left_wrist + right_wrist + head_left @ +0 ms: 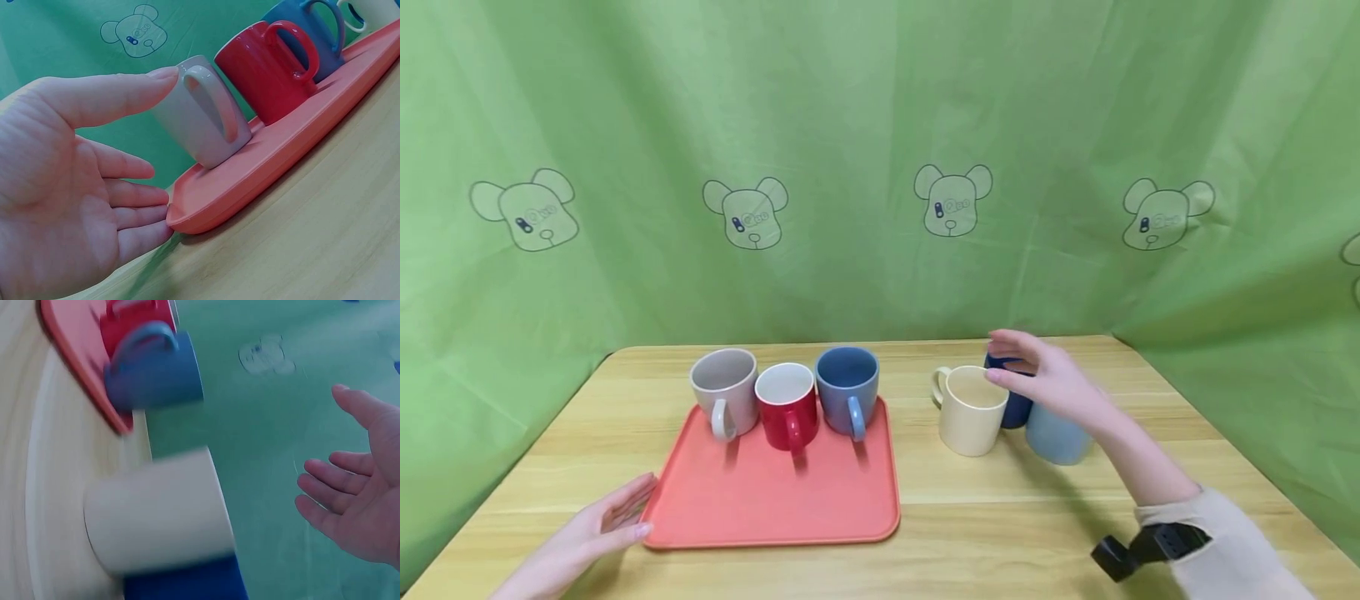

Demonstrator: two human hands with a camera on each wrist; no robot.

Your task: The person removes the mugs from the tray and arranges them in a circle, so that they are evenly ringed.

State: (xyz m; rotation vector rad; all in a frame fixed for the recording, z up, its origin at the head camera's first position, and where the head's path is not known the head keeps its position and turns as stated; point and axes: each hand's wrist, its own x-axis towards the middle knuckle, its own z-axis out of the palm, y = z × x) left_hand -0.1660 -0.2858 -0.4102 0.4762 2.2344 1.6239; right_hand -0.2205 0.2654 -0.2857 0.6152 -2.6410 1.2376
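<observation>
A coral tray [775,508] lies on the table with three mugs along its far edge: a light grey mug [730,387], a red mug [787,412] and a blue mug [847,392]. My left hand [591,533] is at the tray's near left corner, its fingertips touching the rim, fingers extended. To the tray's right stand a cream mug [972,421], a dark navy mug [1017,408] and a light blue mug [1058,437]. Above these my right hand [1048,379] hovers with fingers spread, holding nothing. It partly hides the navy and light blue mugs.
The wooden table [970,533] runs back to a green curtain [850,108] printed with bear faces. A black wrist camera [1150,550] is strapped over the right sleeve [1225,542]. Between tray and cream mug lies a strip of bare wood.
</observation>
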